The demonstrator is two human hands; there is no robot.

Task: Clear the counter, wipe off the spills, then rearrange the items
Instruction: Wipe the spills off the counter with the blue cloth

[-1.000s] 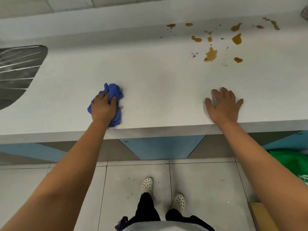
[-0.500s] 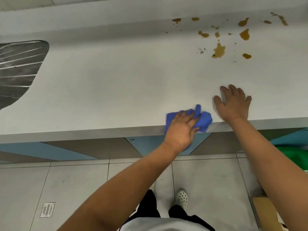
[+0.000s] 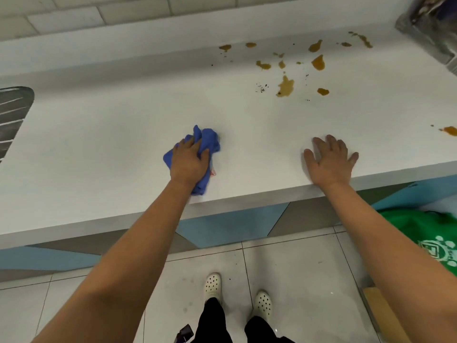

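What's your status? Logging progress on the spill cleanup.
Left hand pressing blue cloth on counter. Right hand flat, empty. Brown spills unwiped, far right. Path clear.

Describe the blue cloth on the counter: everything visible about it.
The crumpled blue cloth looks like soft fabric, bunched into folds. It lies on the white counter near the front edge, pressed down by the left hand, whose fingers spread over it. A small pale tag peeks out at its right side. It is well short of the brown spills.
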